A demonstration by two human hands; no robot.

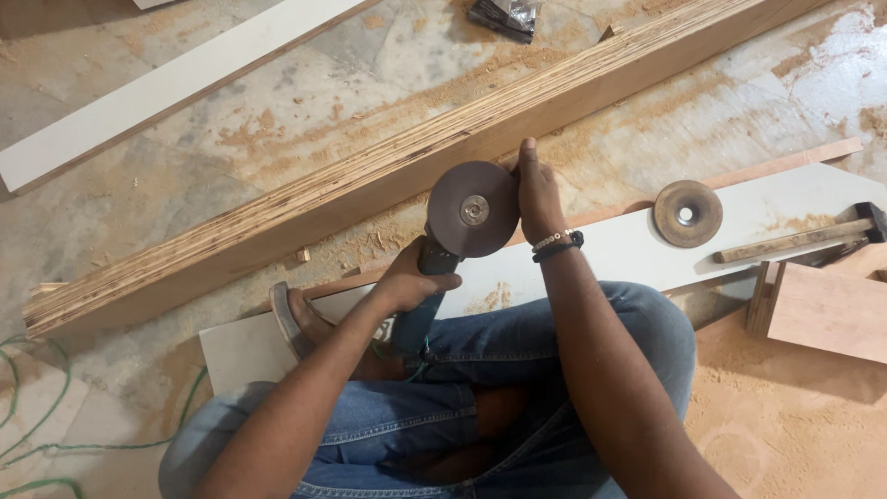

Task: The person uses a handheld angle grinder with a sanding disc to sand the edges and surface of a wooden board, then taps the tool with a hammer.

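Observation:
I sit cross-legged on the floor with an angle grinder [427, 277] held over my lap. My left hand [407, 277] is wrapped round its dark body. A round brown sanding disc [473, 210] with a metal centre nut faces up at the tool's head. My right hand [538, 196], wearing a bead bracelet and a dark band at the wrist, grips the disc's right edge with fingers pointing away from me. A second, worn disc [687, 213] lies loose on the white board [637, 249] to the right.
A long stack of plywood [370, 176] runs diagonally just beyond the grinder. A hammer [804, 238] lies at the right, beside a small wooden box [822, 310]. A white strip [166, 88] lies at upper left. Green cord [55, 444] trails at lower left. Sawdust covers the floor.

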